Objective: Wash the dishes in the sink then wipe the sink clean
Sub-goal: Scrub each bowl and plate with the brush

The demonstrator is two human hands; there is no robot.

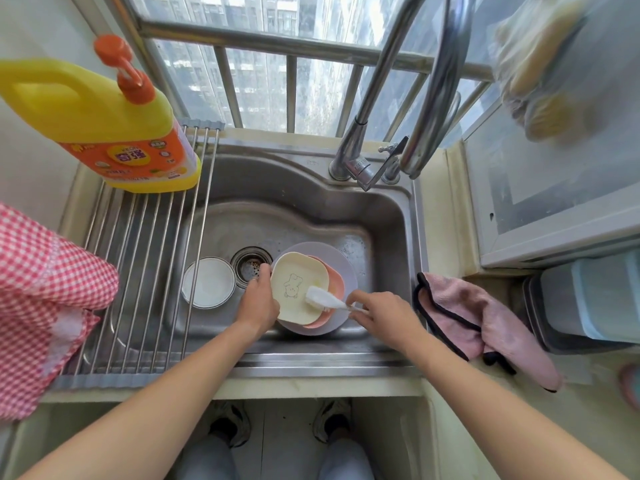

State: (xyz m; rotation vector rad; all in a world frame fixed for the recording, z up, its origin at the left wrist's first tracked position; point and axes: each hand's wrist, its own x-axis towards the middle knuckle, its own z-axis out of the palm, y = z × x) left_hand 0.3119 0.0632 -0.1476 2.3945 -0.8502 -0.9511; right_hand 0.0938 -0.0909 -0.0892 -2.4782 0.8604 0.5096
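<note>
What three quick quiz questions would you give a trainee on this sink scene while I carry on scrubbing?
1. True or false: the right hand holds the white brush against the cream dish.
2. Which thing lies on the counter right of the sink? A) yellow detergent bottle B) pink cloth C) white bowl
3. Fill in: the left hand grips the cream dish's ____ edge.

Key: 1 true. 2 B; the bottle stands on the drying rack to the left, and the bowl sits in the sink beside the drain. 3 left.
</note>
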